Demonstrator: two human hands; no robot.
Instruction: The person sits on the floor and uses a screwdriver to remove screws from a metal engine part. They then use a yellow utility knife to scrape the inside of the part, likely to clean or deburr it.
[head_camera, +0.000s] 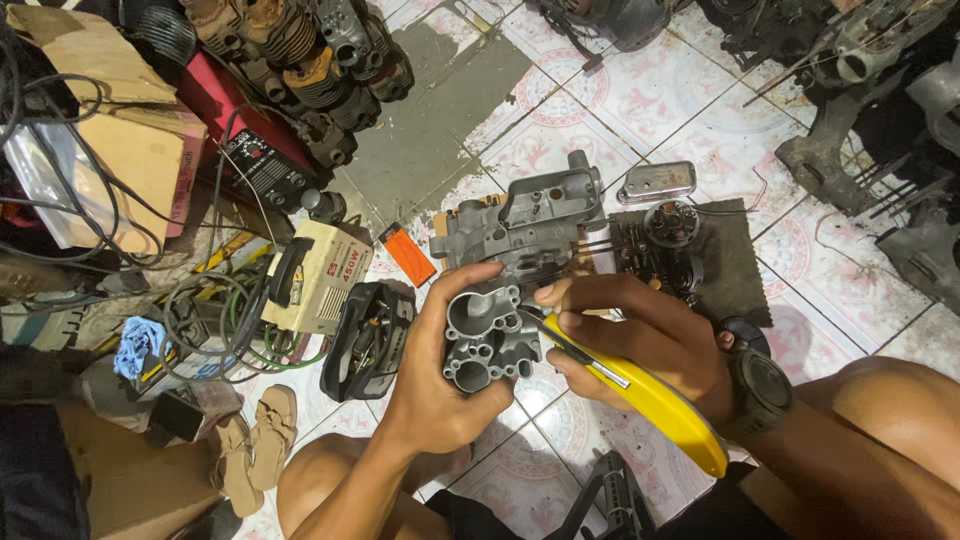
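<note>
Cylinder-head casting (485, 337) — grey metal, with several round bores and small bolt holes on its upper face — is held above the patterned tile floor (640, 100), between the bare knees of the seated person. It is clasped by the left hand (440, 385), whose thumb is laid over the top edge and whose fingers are wrapped round the near side, closed firmly on the part. A yellow-handled knife (650, 400) is gripped by the right hand (640, 340), closed round the handle, with the thumb and forefinger pinched near the front; the dark blade is laid against the right side of the casting, touching it. A black wristwatch (760, 390) is worn on the right wrist. Just beyond the held part, a larger grey engine housing (530, 225) is set on the floor, partly on a dark cloth mat (730, 265) on which smaller black engine parts are also placed. A metal cover plate (657, 182) is lying near the housing. An orange lighter (407, 254) is seen to the left, beside a cream-coloured welding unit (315, 277) and a black tool case (368, 338). Sandals (255, 440) are lying further left — near coiled cables.
</note>
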